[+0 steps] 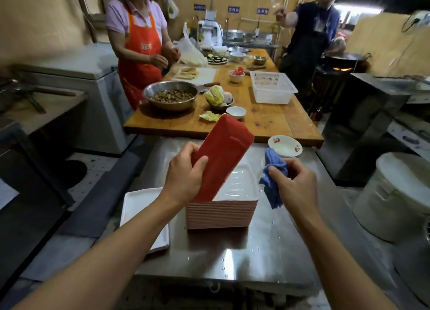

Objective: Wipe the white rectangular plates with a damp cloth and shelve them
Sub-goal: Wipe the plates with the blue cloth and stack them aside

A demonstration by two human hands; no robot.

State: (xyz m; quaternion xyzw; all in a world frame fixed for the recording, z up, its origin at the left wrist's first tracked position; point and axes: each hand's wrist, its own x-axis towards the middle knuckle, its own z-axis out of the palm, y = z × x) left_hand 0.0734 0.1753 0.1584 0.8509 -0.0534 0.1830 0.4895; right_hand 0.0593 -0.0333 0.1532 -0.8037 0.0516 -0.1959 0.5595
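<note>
My left hand (185,177) grips a rectangular plate (223,151) by its lower left edge, tilted up so its red underside faces me. Below it stands a tall stack of rectangular plates (223,213), white on top with pink edges, on a steel table (267,246). My right hand (294,185) holds a crumpled blue cloth (273,172) just right of the stack, apart from the held plate. One more white rectangular plate (137,207) lies flat to the left of the stack, partly under my left forearm.
A small white bowl with a red pattern (285,145) sits at the steel table's far edge. Beyond is a wooden table (267,121) with a steel bowl, cabbage and a white basket (272,87). Two people stand at it. A white bucket (395,195) stands right.
</note>
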